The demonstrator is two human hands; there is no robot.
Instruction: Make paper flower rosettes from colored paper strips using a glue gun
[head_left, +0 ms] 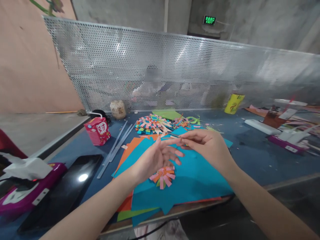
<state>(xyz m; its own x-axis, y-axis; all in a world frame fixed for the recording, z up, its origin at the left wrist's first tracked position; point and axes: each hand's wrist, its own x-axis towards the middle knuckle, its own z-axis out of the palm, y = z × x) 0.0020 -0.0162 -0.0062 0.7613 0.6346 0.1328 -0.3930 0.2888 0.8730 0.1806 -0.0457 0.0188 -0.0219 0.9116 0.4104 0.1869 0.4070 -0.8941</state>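
My left hand is held palm up over the stacked sheets, thumb raised, forefinger stretched to the right and the other fingers loosely bent. At that forefinger's tip, my right hand pinches thumb and fingers together. A thin, dark-edged sliver shows near the pinch, too small to name. Below my left hand, a small fringed paper flower in pink, orange and green lies on a blue paper sheet. Orange paper sticks out from under the blue. Behind my hands is a pile of fringed paper flowers.
On the left are a red drink carton, translucent glue sticks, a black tablet and a purple power strip. A perforated metal screen closes off the back. Rightward stand a yellow packet and another purple power strip.
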